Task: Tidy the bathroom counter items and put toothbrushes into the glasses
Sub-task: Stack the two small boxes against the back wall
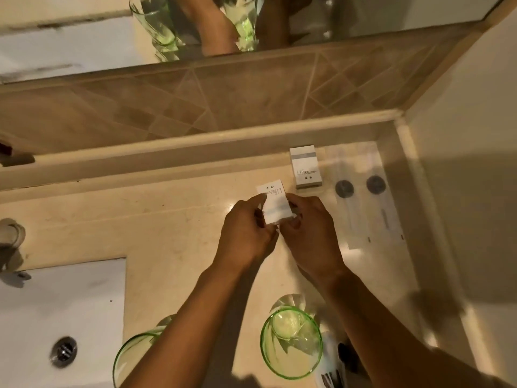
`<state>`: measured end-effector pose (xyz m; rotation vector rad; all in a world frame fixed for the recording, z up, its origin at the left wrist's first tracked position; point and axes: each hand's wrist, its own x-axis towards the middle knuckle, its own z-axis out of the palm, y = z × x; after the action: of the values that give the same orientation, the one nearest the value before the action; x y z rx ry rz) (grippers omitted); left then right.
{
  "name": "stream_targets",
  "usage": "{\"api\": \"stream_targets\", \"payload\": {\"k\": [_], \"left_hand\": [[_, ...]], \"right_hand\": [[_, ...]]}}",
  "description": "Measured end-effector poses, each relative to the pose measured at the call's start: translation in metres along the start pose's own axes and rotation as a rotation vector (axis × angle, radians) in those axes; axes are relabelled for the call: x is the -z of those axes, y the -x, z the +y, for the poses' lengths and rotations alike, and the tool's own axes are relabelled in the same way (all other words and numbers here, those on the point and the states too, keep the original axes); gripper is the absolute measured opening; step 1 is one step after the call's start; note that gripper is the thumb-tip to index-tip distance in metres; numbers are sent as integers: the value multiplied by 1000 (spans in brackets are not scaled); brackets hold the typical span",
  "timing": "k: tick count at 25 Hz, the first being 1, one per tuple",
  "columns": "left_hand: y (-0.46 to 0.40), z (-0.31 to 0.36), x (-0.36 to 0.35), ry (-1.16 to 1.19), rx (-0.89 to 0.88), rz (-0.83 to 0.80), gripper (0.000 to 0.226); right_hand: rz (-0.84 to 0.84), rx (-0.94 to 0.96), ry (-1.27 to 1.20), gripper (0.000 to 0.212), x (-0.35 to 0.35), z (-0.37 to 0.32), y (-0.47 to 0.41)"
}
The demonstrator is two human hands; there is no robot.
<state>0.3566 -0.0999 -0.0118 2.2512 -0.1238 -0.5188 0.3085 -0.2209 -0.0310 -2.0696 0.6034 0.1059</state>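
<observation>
A small white box (275, 204) with printed text is held above the beige counter (173, 219) by both hands. My left hand (246, 233) grips its left edge and my right hand (307, 231) pinches its right edge and near end. A second white box (306, 170) lies flat by the back ledge. Two clear wrapped toothbrush packets (366, 203) with dark round labels lie to the right of it. Two green glasses stand near the front: one (291, 343) under my right forearm, one (134, 357) partly hidden by my left forearm.
A white sink basin (56, 309) with a metal drain (63, 351) is at lower left, a tap (11, 242) behind it. The tiled backsplash and mirror (251, 21) run along the back. A side wall (461, 191) bounds the counter on the right. A white packet (331, 365) lies by the right glass.
</observation>
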Motion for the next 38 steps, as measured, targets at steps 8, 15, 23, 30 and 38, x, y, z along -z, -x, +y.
{"api": "stream_targets", "payload": {"k": [8, 15, 23, 30, 38], "left_hand": [[-25, -11, -11, -146, -89, -15, 61], [-44, -6, -12, -234, -188, -11, 55], [-65, -1, -19, -222, -188, -9, 57], [-75, 0, -24, -229, -167, 10, 58], [-70, 5, -20, -207, -140, -2, 66]], "right_hand": [[30, 27, 58, 43, -11, 14, -21], [174, 66, 428, 45, 9, 17, -46], [117, 64, 381, 46, 11, 16, -53], [123, 71, 357, 43, 12, 16, -54], [106, 71, 307, 52, 13, 17, -50]]}}
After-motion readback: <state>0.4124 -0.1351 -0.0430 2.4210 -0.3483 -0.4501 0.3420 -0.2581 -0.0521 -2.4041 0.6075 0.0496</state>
